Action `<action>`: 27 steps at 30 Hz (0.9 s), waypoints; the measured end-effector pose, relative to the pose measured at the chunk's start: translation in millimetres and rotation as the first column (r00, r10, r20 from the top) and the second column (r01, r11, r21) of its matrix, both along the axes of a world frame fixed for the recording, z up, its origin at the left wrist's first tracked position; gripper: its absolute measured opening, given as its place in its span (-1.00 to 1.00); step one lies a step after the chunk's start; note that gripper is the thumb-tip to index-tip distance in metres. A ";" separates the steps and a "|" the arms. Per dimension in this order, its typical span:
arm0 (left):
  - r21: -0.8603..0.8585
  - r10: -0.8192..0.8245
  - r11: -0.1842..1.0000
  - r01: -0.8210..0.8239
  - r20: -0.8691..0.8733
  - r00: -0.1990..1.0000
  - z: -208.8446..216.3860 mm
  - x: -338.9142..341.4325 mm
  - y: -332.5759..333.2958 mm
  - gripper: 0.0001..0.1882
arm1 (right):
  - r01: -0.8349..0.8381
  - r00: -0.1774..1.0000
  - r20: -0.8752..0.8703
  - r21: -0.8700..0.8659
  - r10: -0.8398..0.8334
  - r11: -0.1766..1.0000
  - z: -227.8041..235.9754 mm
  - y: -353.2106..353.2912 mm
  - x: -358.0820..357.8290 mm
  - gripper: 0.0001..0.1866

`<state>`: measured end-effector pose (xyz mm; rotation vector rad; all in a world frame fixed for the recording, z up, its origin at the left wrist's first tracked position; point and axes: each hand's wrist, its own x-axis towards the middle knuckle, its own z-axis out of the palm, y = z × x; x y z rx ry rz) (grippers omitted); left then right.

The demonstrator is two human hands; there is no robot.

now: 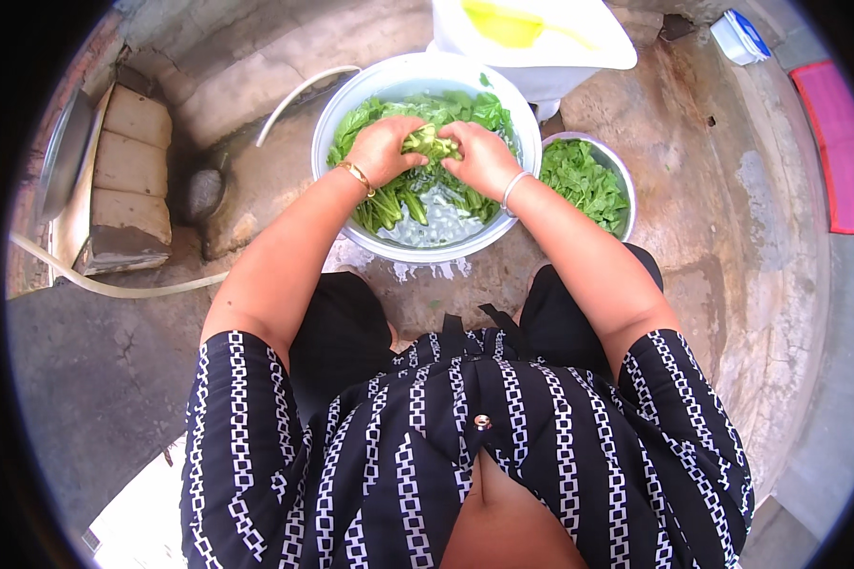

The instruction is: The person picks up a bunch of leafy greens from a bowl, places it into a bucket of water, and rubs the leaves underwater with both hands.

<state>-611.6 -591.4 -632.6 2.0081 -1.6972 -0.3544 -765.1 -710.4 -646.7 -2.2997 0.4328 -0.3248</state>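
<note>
A wide white basin (427, 253) holds water and many leafy greens (386, 206) with pale green stalks. Over its middle, my left hand (386, 152) and my right hand (479, 159) grip one bunch of leafy greens (431, 143) between them, stalk ends showing. The fingers of both hands are closed round the bunch, one at each side. More leaves float around and beneath my hands. Bubbly water shows at the basin's near side.
A metal bowl (629, 194) of loose green leaves (581, 180) stands right of the basin. Behind is a white plastic piece (579, 47) with something yellow. A pale hose (123, 288) and stacked blocks (131, 180) lie left. A pink mat (840, 142) is at far right.
</note>
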 end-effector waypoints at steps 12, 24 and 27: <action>-0.174 0.045 0.976 -0.129 -0.423 0.905 -1.4 11.8 -13.7 -0.52 | -0.132 0.972 0.227 0.744 -0.063 0.655 18.9 -6.8 30.9 -0.50; -0.183 0.102 0.953 -0.243 -0.559 0.823 14.3 11.4 -21.1 -0.78 | -0.027 0.831 -0.522 -0.385 -0.194 0.922 13.1 -27.1 -5.8 -0.60; -0.097 0.109 0.979 -0.180 -0.498 0.861 18.5 6.2 -15.3 -0.75 | 0.030 0.938 -0.313 -0.357 -0.150 0.934 17.6 -40.7 -1.6 -0.69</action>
